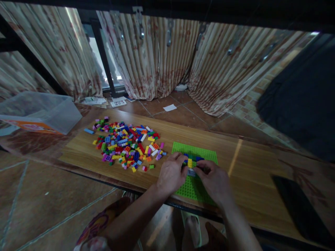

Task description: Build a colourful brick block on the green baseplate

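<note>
A bright green studded baseplate (187, 190) lies on the wooden board, partly covered by my hands. On it stands a small build of toy bricks (190, 162), with yellow, blue, dark green and grey pieces showing. My left hand (172, 173) closes on the build's left side with bent fingers. At its right side, my right hand (213, 178) pinches near the grey and blue bricks. The fingertips hide part of the build, so the exact piece under each hand is unclear. Left of the baseplate, many loose toy bricks (128, 144) of mixed colours are spread out.
The wooden board (248, 184) rests on a low bench or table. A clear plastic box (49, 111) with an orange label stands at the far left. A dark flat object (298, 205) lies at the right. Striped curtains (175, 59) hang behind, with papers (170, 107) on the tiled floor.
</note>
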Available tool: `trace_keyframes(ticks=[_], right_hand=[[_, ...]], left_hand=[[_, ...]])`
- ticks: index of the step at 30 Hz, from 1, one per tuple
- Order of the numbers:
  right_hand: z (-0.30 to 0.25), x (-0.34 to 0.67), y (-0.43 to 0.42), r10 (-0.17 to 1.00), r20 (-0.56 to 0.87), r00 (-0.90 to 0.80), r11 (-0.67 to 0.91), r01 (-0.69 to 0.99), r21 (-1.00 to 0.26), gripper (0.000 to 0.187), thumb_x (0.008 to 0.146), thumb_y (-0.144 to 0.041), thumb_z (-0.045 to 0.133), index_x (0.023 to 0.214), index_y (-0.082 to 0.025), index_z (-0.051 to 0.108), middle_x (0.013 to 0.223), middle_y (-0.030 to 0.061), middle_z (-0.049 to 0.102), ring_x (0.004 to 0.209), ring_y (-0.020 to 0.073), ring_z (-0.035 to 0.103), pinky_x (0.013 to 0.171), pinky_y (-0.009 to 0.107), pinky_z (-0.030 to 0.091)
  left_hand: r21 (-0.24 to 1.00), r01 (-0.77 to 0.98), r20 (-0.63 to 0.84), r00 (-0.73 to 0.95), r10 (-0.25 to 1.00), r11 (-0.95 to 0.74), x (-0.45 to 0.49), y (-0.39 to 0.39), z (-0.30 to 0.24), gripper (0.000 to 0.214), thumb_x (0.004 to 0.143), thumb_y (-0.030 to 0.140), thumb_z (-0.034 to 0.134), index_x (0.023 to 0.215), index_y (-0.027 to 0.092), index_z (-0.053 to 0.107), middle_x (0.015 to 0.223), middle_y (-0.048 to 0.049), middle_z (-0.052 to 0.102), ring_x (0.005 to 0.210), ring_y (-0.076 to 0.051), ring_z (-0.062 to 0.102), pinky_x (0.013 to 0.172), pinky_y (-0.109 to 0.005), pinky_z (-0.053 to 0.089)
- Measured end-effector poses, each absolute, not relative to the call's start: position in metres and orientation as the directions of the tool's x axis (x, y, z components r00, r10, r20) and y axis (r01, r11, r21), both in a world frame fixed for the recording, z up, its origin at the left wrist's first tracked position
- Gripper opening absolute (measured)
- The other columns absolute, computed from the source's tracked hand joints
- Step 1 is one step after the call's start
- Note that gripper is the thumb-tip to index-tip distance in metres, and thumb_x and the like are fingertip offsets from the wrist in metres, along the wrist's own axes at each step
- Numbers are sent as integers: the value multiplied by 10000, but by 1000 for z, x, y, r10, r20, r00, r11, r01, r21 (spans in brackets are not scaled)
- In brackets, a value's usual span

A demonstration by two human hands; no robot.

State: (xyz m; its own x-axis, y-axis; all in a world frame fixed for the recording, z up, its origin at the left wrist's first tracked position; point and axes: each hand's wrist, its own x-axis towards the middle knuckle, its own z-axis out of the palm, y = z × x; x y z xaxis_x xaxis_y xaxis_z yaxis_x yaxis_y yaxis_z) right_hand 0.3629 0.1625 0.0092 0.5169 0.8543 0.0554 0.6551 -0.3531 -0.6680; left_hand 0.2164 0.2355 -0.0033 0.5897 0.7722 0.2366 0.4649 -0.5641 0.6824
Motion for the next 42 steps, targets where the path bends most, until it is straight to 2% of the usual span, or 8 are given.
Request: trace_keyframes(ticks=[9,12,16,20,25,29,38,42], right_hand=[[8,361,166,863,129,488,-312,716,-624,225,805,-372,553,875,-208,691,892,54,706,788,205,645,746,343,456],[9,361,166,865,131,485,-312,723,-616,216,807,-369,556,863,-210,690,896,55,708,785,206,644,747,345,456],[8,361,166,864,120,488,-316,713,-626,216,807,-367,558,867,-207,690,906,64,708,809,218,648,764,357,461],[7,362,167,863,118,491,-311,700,-643,223,810,-365,562,886,-203,696,910,67,707,814,219,652,772,361,470],[7,361,164,874,158,460,-273,733,-623,261,843,-341,529,962,-197,711,952,75,705,836,214,654,787,357,477],[8,359,161,901,189,390,-235,806,-543,305,885,-297,461,1018,-212,722,954,73,696,877,222,638,807,360,475],[5,357,162,900,187,394,-283,854,-437,335,882,-244,433,1022,-228,737,989,92,705,948,255,634,835,391,485],[3,357,161,902,183,392,-272,842,-466,342,881,-244,427,1028,-237,736,961,85,708,915,245,646,814,386,494]], left_hand=[[658,470,255,596,761,-588,217,236,-6,270,848,169,560,1109,221,603,1129,-40,604,1042,-198,596,965,-357,503],[637,460,279,610,741,-619,217,235,-7,286,864,178,546,1140,228,602,1194,-49,571,1073,-195,587,972,-347,505],[549,445,283,697,658,-708,216,232,-6,320,906,181,472,1197,246,587,1332,-78,475,1122,-206,564,981,-365,501],[424,485,252,748,614,-765,216,229,-5,359,907,161,449,1234,253,564,1362,-96,442,1168,-240,528,982,-403,494],[339,543,214,750,625,-768,219,226,-3,370,901,166,462,1246,263,551,1354,-86,454,1128,-240,531,958,-405,503],[304,569,201,745,636,-764,222,224,-1,367,900,161,460,1245,248,553,1360,-93,462,1114,-250,522,928,-418,512],[284,632,160,710,685,-721,228,217,4,308,922,174,439,1183,222,595,1368,-114,487,1142,-287,524,919,-469,501],[272,644,177,697,695,-715,228,216,4,316,911,159,447,1181,225,598,1351,-109,510,1118,-278,547,911,-457,510]])
